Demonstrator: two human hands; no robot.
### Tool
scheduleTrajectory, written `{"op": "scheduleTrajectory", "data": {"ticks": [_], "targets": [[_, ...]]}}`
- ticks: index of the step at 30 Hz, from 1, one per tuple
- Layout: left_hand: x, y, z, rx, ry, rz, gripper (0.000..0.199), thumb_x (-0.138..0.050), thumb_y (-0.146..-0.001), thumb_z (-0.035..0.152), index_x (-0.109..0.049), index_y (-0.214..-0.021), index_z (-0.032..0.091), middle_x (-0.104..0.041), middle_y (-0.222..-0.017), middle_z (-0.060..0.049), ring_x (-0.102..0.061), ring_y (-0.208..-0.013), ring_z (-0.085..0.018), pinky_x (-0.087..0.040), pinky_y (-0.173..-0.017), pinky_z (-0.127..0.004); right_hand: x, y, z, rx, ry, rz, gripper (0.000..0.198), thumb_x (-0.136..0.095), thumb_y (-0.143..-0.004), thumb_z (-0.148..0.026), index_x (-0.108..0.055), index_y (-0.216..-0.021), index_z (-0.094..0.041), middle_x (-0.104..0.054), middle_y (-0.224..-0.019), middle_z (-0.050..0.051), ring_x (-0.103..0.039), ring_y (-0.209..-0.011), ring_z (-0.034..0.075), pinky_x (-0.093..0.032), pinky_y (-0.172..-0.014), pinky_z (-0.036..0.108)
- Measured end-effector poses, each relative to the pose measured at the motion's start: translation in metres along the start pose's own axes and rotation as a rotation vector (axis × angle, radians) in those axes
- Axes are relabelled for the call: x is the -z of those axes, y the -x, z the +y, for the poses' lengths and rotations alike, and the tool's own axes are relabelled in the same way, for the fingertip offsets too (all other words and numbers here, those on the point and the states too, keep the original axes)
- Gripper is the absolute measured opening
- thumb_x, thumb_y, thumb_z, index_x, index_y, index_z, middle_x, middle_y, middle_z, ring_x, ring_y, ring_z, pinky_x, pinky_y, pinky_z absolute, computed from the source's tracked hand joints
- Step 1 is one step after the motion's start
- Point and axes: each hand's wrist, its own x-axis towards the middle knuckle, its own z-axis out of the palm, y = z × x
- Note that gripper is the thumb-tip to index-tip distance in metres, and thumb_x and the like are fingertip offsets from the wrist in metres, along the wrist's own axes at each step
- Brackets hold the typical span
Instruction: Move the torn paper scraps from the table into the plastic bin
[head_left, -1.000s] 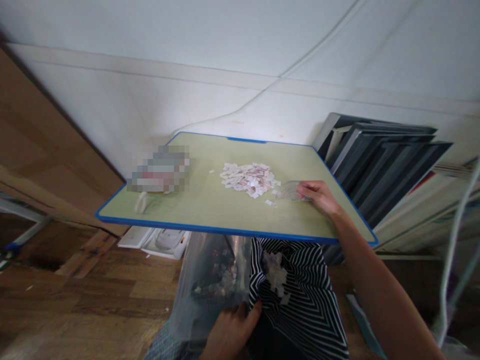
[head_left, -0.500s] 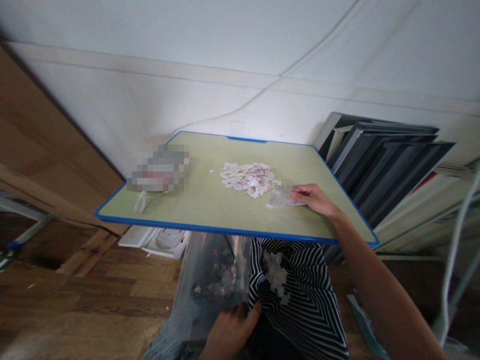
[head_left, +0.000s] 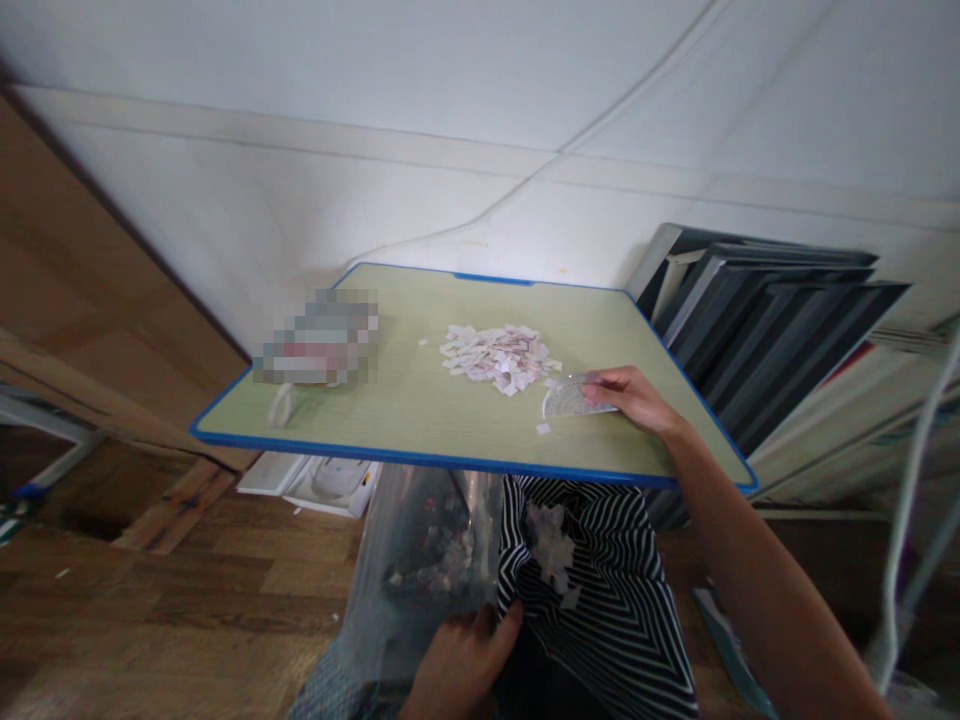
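My right hand (head_left: pixel 634 397) rests on the green table (head_left: pixel 420 400) and holds a clear plastic protractor (head_left: pixel 568 398) flat against the top. Just left of the protractor lies a heap of small white and pink paper scraps (head_left: pixel 496 357); one loose scrap (head_left: pixel 542 428) sits nearer the front edge. Below the table, my left hand (head_left: pixel 459 665) grips the rim of a clear plastic bag (head_left: pixel 420 560) beside striped black-and-white fabric (head_left: pixel 607 590) that carries a few scraps.
A blurred object (head_left: pixel 319 338) and a small white loop (head_left: pixel 281 405) lie at the table's left. Dark frames (head_left: pixel 757 320) lean on the wall at the right. A white box (head_left: pixel 315 480) sits on the wooden floor; a cable (head_left: pixel 907 520) hangs at the right.
The protractor in my right hand slid a little left and towards the front edge, pushing a scrap along. My left hand stayed on the bag.
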Motion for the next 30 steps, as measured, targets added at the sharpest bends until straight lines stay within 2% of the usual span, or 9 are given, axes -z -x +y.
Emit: {"op": "scheduleTrajectory", "data": {"ticks": [8, 14, 23, 26, 30], "targets": [[0.003, 0.000, 0.000, 0.005, 0.002, -0.001, 0.060, -0.047, -0.074, 0.003, -0.030, -0.130, 0.019, -0.057, -0.106, -0.012, -0.057, -0.088, -0.022, -0.045, -0.073, -0.030, 0.007, 0.004, -0.001, -0.123, -0.105, -0.213, 0.025, -0.062, -0.062, -0.038, -0.056, -0.061, -0.014, -0.047, -0.053, -0.002, -0.041, -0.050, 0.008, -0.028, -0.047, 0.022], [0.002, 0.001, 0.000, 0.010, 0.022, 0.010, 0.061, -0.046, -0.073, 0.000, -0.030, -0.129, 0.019, -0.057, -0.105, -0.011, -0.057, -0.087, -0.022, -0.045, -0.073, -0.030, 0.009, 0.008, -0.006, -0.097, -0.020, -0.303, 0.030, -0.061, -0.064, -0.041, -0.053, -0.056, -0.013, -0.039, -0.048, -0.004, -0.034, -0.046, 0.006, -0.023, -0.045, 0.022], [0.003, 0.000, 0.000, 0.000, 0.027, 0.014, 0.062, -0.048, -0.072, 0.001, -0.031, -0.130, 0.017, -0.056, -0.106, -0.013, -0.057, -0.089, -0.023, -0.044, -0.074, -0.030, 0.011, 0.011, -0.012, -0.087, 0.005, -0.361, 0.036, -0.061, -0.060, -0.047, -0.049, -0.049, -0.015, -0.039, -0.045, -0.004, -0.035, -0.045, 0.007, -0.023, -0.044, 0.022], [0.001, 0.001, 0.000, 0.006, 0.017, 0.034, 0.060, -0.047, -0.073, 0.001, -0.033, -0.129, 0.018, -0.058, -0.104, -0.012, -0.057, -0.088, -0.023, -0.044, -0.074, -0.031, 0.010, 0.010, -0.011, -0.103, -0.023, -0.277, 0.034, -0.062, -0.059, -0.046, -0.052, -0.051, -0.014, -0.043, -0.046, -0.003, -0.037, -0.046, 0.008, -0.025, -0.045, 0.023], [0.000, 0.000, 0.000, -0.007, 0.013, 0.015, 0.060, -0.049, -0.073, 0.002, -0.032, -0.129, 0.017, -0.057, -0.105, -0.013, -0.057, -0.088, -0.023, -0.044, -0.074, -0.030, 0.009, 0.004, 0.000, -0.085, -0.080, 0.077, 0.030, -0.063, -0.059, -0.042, -0.056, -0.052, -0.014, -0.049, -0.049, -0.001, -0.041, -0.048, 0.009, -0.029, -0.048, 0.024]]}}
